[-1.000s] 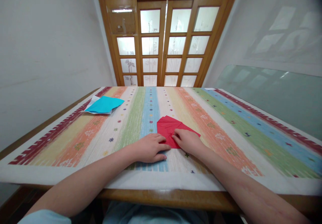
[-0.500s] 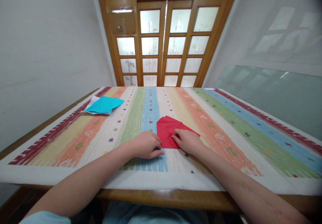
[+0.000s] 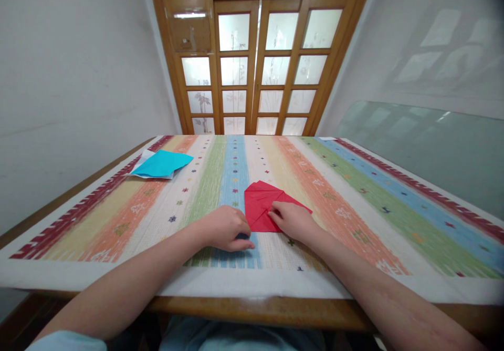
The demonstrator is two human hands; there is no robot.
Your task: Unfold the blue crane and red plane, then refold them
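Observation:
A folded red paper [image 3: 260, 202] lies flat on the striped tablecloth [image 3: 346, 204] near the middle of the table. My right hand [image 3: 293, 220] rests on its right part, fingertips pressing the paper down. My left hand [image 3: 226, 227] lies on the cloth just left of the paper's near-left corner, fingers curled, its fingertips at the paper's edge. Whether the left fingers touch the paper I cannot tell.
A turquoise paper [image 3: 162, 163] lies on white sheets at the far left of the table. The wooden table edge [image 3: 252, 309] runs across in front of me. Wooden glass-paned doors [image 3: 252, 67] stand behind the table, walls on both sides.
My left hand has slid left off the red paper and curled its fingers. The right hand and the paper have hardly moved.

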